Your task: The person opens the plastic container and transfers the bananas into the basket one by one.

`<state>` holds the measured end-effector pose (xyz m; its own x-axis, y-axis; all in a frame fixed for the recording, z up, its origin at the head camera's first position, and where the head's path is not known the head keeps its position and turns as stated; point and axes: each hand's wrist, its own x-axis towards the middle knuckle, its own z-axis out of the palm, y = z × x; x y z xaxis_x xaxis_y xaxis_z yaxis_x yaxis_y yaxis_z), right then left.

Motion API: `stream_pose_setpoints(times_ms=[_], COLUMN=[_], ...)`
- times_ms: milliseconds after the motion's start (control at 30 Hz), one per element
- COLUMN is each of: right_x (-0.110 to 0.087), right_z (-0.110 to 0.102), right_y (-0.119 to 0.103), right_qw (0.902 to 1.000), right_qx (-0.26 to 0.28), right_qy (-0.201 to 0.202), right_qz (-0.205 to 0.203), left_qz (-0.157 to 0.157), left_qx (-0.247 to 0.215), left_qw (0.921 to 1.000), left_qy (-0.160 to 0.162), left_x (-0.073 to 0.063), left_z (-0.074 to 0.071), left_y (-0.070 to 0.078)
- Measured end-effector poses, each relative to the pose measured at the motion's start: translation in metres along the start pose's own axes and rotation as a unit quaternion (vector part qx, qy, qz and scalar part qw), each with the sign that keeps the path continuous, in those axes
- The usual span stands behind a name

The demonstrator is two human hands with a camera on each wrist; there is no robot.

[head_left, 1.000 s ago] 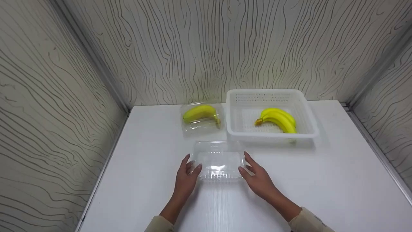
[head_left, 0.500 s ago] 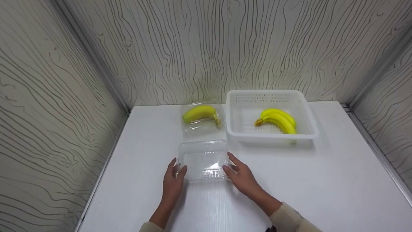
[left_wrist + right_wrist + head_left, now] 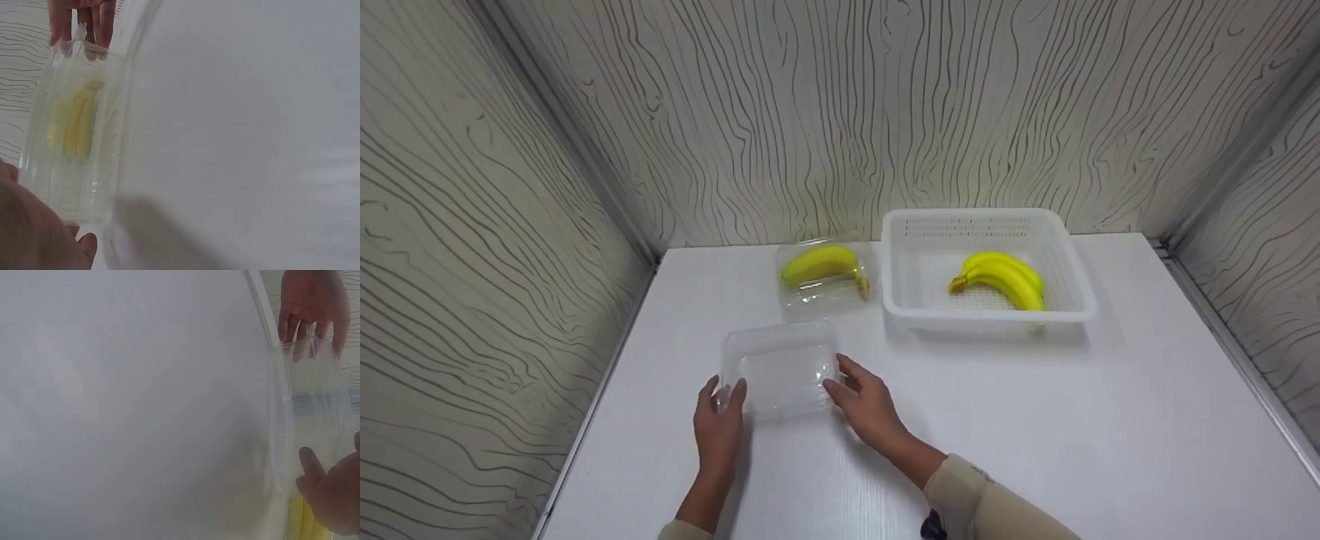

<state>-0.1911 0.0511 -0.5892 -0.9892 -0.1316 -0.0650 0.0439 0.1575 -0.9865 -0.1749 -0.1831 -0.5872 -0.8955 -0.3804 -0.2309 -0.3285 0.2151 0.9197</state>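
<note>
Left of the frame's lower centre, my left hand (image 3: 718, 429) and right hand (image 3: 868, 405) grip the box (image 3: 781, 375) by its ends, seemingly a positioning step, next calling for level handling.

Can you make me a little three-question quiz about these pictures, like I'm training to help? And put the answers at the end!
1. True or false: the banana bunch lies outside the white basket.

2. Multiple choice: what is in the back clear box, left of the basket?
A) a spoon
B) a banana
C) an orange

3. Fill in: the left grip and the right grip together hold the ____.

Key:
1. False, it lies inside.
2. B
3. front clear box
</note>
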Motion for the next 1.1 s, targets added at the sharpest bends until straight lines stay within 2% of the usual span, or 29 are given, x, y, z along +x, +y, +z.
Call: stream_pose_setpoints(times_ms=[200,433,533,767,933,1100], right_x=[0.007,0.013,0.014,0.013,0.015,0.018], right_z=[0.021,0.028,0.027,0.01,-0.01,-0.031], right_y=[-0.003,-0.007,-0.007,0.004,0.011,0.012], right_qw=[0.9979,0.9973,0.9977,0.9963,0.9961,0.9965], right_qx=[-0.061,-0.067,-0.063,-0.083,-0.088,-0.077], right_qy=[0.003,-0.002,-0.011,-0.021,0.006,0.029], right_qz=[-0.021,-0.033,-0.024,0.007,0.01,0.016], left_qz=[-0.026,-0.035,-0.034,-0.031,-0.036,-0.042], left_qx=[-0.026,-0.03,-0.033,-0.031,-0.036,-0.041], left_qw=[0.9992,0.9984,0.998,0.9972,0.9949,0.9919], left_qy=[0.015,0.033,0.043,0.061,0.088,0.113], left_x=[0.005,0.011,0.014,0.024,0.032,0.048], left_z=[-0.009,-0.014,-0.015,-0.025,-0.04,-0.051], left_y=[0.0,0.002,0.002,0.002,0.001,0.002])
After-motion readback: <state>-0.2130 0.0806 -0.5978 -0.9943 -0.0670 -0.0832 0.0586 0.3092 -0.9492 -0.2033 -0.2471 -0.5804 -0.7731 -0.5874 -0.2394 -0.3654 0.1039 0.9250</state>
